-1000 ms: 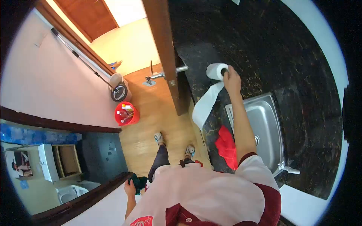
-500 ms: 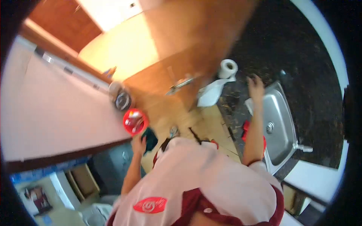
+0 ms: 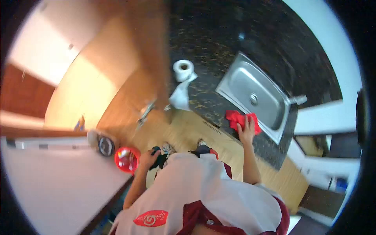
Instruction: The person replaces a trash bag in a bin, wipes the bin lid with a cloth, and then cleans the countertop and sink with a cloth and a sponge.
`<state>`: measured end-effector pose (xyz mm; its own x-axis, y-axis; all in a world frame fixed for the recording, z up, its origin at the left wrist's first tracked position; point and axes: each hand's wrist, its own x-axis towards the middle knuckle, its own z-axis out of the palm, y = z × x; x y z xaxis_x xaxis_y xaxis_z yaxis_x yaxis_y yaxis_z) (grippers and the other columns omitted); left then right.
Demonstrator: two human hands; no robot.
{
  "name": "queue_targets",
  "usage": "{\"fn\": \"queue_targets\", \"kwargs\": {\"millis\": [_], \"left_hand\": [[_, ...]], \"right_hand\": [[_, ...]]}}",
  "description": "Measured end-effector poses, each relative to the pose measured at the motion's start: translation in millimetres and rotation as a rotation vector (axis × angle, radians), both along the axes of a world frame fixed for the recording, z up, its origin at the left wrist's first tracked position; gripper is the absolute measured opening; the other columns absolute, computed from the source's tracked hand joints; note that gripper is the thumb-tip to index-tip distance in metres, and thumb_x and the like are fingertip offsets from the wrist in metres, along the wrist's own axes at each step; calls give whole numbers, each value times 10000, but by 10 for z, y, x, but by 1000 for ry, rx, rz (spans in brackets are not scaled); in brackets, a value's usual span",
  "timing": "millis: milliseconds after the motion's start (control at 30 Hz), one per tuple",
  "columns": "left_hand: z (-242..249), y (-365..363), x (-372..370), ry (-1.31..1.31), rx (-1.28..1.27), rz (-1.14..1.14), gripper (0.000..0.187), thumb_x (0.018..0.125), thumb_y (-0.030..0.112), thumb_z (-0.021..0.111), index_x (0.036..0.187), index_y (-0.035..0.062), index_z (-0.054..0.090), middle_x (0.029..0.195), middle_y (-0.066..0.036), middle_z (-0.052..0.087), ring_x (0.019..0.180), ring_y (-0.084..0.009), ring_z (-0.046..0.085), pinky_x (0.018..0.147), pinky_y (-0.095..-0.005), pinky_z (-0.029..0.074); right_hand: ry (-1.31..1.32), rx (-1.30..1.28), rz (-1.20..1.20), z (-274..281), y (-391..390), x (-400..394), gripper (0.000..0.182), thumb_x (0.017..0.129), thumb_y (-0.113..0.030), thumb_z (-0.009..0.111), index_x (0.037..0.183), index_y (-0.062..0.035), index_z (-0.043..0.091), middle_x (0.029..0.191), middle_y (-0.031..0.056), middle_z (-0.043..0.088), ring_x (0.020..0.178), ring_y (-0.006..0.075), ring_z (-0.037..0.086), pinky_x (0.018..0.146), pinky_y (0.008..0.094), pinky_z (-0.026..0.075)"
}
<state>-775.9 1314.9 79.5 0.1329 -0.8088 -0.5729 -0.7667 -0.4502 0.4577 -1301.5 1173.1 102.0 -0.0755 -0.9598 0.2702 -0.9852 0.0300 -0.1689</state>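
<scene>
My right hand is on a crumpled red cloth at the front edge of the dark counter, its fingers curled over the fabric. Just beyond the cloth is a steel sink with a drain in its floor. At my left side, my left hand is closed round a dark cloth, which hangs beside my leg. Close to that hand is a round red container with small items inside, hard to make out.
A paper roll stands on the dark counter, its loose sheet draping over the edge. The tap is at the sink's right end. On my left are a white surface and a round jar-like container.
My view has turned toward the counter and sink. My right hand has come back from beside the sink onto the red cloth. The dark cloth is still in my left hand.
</scene>
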Motion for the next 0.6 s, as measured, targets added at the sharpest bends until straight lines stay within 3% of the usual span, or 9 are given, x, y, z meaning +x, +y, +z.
{"fn": "queue_targets", "kwargs": {"millis": [33, 100, 133, 267, 367, 400, 500, 533, 600], "left_hand": [[110, -171, -168, 23, -11, -55, 601, 895, 608, 590, 1071, 51, 733, 943, -247, 709, 919, -409, 689, 810, -462, 541], [141, -429, -475, 37, -268, -205, 544, 885, 562, 633, 909, 29, 740, 861, -209, 700, 844, -392, 685, 745, -448, 539], [263, -553, -631, 148, -450, -251, 460, 875, 467, 691, 809, 12, 710, 784, -181, 658, 756, -375, 658, 682, -434, 520], [633, -1089, -1190, 307, -532, -270, 351, 861, 312, 746, 763, -15, 665, 715, -157, 593, 672, -334, 603, 621, -409, 465], [1021, -1293, -1549, 273, -612, -203, 339, 851, 278, 761, 742, -21, 643, 697, -150, 565, 642, -316, 577, 603, -401, 444], [1186, -1308, -1668, 230, -562, -168, 321, 844, 242, 769, 733, -26, 632, 683, -151, 547, 620, -307, 558, 584, -386, 433], [1084, -1194, -1801, 189, -610, -101, 312, 834, 226, 779, 727, -25, 627, 686, -147, 548, 612, -304, 558, 575, -380, 427], [1149, -1145, -1868, 172, -582, -82, 306, 830, 219, 782, 727, -25, 627, 685, -145, 549, 623, -305, 562, 579, -381, 427], [1290, -1000, -2021, 134, -551, -32, 289, 821, 201, 784, 739, -28, 629, 689, -142, 555, 643, -307, 566, 595, -389, 430]], "right_hand": [[-21, 11, -17, 10, -27, 81, 728, 899, -484, 666, 1489, -125, 437, 1532, 243, 373, 1399, 433, 371, 1124, 525, 338], [-47, 73, -55, 21, -55, 343, 817, 877, -561, 656, 1519, -133, 387, 1576, 213, 312, 1453, 402, 293, 1135, 581, 280], [-34, 69, -5, -56, -60, 482, 820, 868, -601, 630, 1515, -154, 399, 1608, 178, 273, 1467, 368, 291, 1133, 585, 275], [30, 219, 457, -46, -373, 1148, 695, 918, -477, 610, 1515, -196, 394, 1613, 148, 262, 1490, 369, 236, 1175, 572, 230], [23, 250, 808, -40, -940, 1102, 669, 922, -436, 600, 1517, -212, 391, 1616, 138, 263, 1503, 352, 212, 1191, 551, 221], [6, 254, 811, 17, -1165, 1012, 635, 929, -396, 593, 1509, -222, 404, 1613, 132, 274, 1502, 340, 222, 1195, 547, 223], [48, 148, 803, 87, -1969, 664, 604, 900, -372, 592, 1461, -181, 478, 1586, 143, 334, 1466, 329, 311, 1170, 536, 283], [-18, 26, 874, -56, -2295, 570, 562, 875, -330, 606, 1402, -149, 532, 1526, 170, 415, 1423, 335, 384, 1124, 520, 355], [66, 3, 816, -447, -3251, 372, 502, 898, -311, 576, 1365, -128, 549, 1501, 186, 439, 1403, 326, 408, 1074, 525, 404]]}}
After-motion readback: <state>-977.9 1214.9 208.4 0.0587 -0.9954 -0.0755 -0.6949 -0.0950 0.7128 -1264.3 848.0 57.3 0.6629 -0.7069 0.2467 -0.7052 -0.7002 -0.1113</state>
